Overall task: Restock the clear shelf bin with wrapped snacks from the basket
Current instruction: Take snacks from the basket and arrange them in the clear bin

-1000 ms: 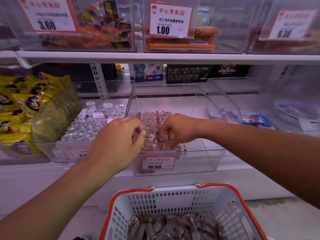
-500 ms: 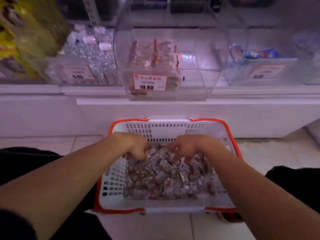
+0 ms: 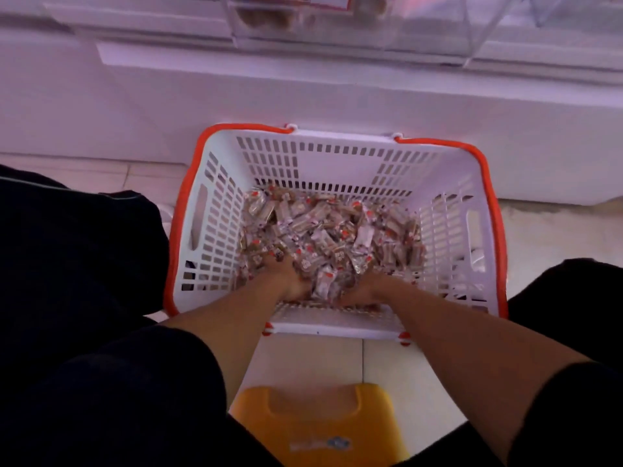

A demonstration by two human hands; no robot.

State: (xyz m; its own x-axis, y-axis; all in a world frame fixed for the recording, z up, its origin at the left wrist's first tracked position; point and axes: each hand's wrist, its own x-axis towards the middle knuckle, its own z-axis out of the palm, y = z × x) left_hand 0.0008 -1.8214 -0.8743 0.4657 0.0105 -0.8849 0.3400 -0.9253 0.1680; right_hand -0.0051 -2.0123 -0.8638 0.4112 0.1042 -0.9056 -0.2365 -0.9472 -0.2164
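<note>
Down on the floor, a white basket (image 3: 337,163) with an orange rim is seen, filled with wrapped snacks (image 3: 330,230). Both the left hand (image 3: 286,278) and the right hand (image 3: 364,291) are buried in the near side of the pile, where a clump of snacks is gathered between them; finger closure cannot be told. Only the bottom edge of the clear bin (image 3: 337,35) is caught above.

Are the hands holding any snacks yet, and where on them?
Cannot tell: left hand and right hand are dug into the snacks, fingers buried.

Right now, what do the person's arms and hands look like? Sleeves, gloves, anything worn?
Both forearms are bare, with no sleeve in view. The left hand and right hand wear no gloves; no watch, band or ring is visible, though the fingers are partly buried. Dark clothing covers the legs.
</note>
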